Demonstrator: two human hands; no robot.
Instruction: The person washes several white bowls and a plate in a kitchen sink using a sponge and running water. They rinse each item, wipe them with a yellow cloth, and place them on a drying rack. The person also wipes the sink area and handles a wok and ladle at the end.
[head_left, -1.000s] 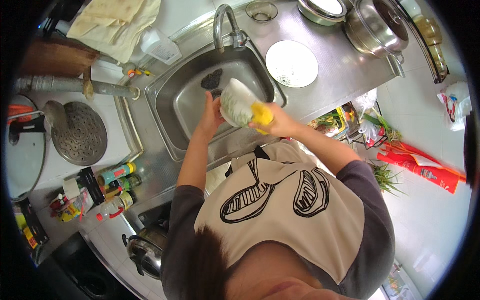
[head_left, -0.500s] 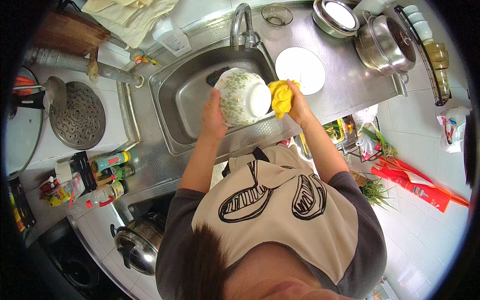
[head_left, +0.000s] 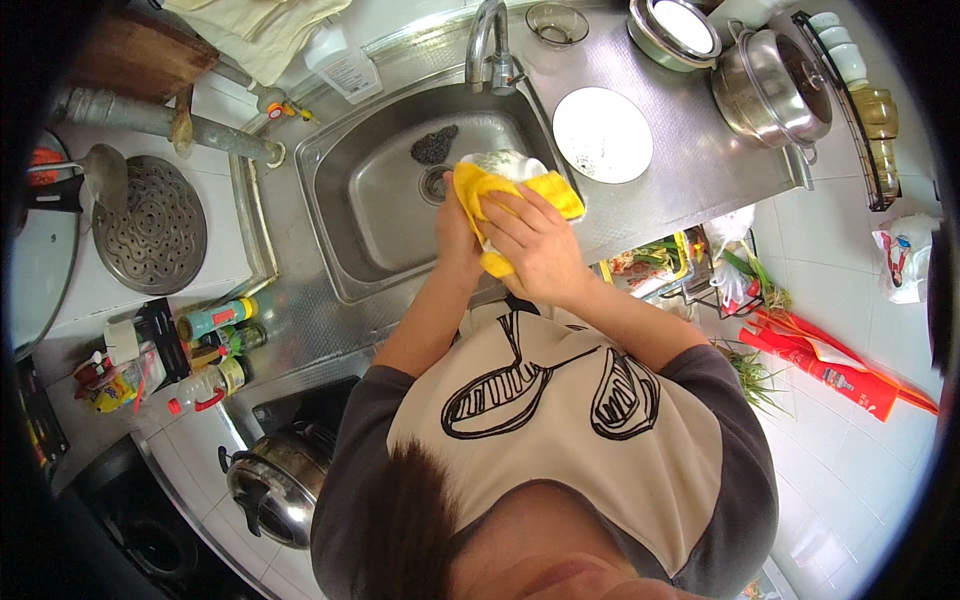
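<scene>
Above the front right part of the metal sink [head_left: 350, 255], both hands are close together around a white bowl with a green leaf pattern [head_left: 508, 163]. My left hand [head_left: 459, 238] is closed on the bowl's left side. My right hand [head_left: 545, 250] holds a yellow cloth [head_left: 558, 193] pressed over the bowl, its fingers stretched across the cloth. Cloth and fingers hide most of the bowl; only its far part shows. A dark scouring pad [head_left: 434, 146] lies in the sink beside the drain [head_left: 433, 185].
The faucet [head_left: 488, 50] stands behind the sink. On the counter to the right are a white plate [head_left: 602, 136], a glass bowl [head_left: 556, 26], stacked bowls [head_left: 678, 35] and a steel pot [head_left: 770, 88]. Bottles [head_left: 215, 385] stand at left, near a perforated steamer plate [head_left: 150, 225].
The right hand has moved left with the yellow cloth, from beside the bowl onto it. The bowl has turned and come nearer to my body, and the cloth is now spread over it.
</scene>
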